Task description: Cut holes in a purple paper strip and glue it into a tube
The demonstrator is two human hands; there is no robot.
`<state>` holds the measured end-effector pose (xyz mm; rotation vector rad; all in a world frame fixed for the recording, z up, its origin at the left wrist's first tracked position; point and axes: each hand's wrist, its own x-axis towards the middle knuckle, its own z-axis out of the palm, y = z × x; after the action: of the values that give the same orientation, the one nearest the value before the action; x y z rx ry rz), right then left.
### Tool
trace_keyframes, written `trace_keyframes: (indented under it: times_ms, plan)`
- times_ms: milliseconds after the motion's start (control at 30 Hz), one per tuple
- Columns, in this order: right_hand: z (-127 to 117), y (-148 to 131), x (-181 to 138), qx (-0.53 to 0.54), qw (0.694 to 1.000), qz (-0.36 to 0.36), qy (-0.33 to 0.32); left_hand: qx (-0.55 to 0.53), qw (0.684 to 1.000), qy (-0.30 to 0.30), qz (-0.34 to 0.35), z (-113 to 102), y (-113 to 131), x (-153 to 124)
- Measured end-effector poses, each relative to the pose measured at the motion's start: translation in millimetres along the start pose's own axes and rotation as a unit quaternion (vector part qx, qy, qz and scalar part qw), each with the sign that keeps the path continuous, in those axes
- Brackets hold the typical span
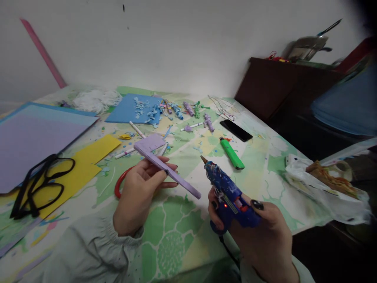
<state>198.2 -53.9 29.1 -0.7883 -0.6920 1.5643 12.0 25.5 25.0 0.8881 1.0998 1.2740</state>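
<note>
My left hand pinches a long lilac foam strip that runs from upper left down toward the right, held above the table. My right hand grips a blue hot glue gun, its tip pointing up-left toward the strip's lower end but apart from it; a red light glows on its body. A red-handled pair of scissors lies partly hidden under my left hand.
On the green-patterned tablecloth lie a green highlighter, a black phone, yellow foam sheet, lilac sheet, blue sheet with scraps, black cord, and a plastic bag at the right edge.
</note>
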Motion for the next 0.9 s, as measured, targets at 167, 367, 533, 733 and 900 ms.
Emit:
trace_keyframes:
  times_ms: [167,367,533,733,900]
  plan:
    - [3.1,-0.1,3.2,0.037,0.998,0.047,0.03,-0.002,1.0,-0.015,-0.011,-1.1,-1.0,0.3]
    - [-4.2,-4.9,9.6,-0.108,0.993,-0.012,0.053,-0.045,0.998,0.007,-0.037,-0.7,-1.0,1.4]
    - [-16.4,-20.6,24.0,-0.319,0.941,-0.054,0.096,-0.04,0.997,-0.024,-0.06,0.2,2.7,-0.3]
    - [-44.1,-58.3,43.8,-0.677,0.71,-0.088,0.177,-0.065,0.995,-0.023,-0.07,3.6,3.3,-3.5]
    - [-81.5,-86.7,69.2,-0.846,0.498,-0.03,0.186,-0.063,0.992,-0.044,-0.099,2.6,0.4,-6.7]
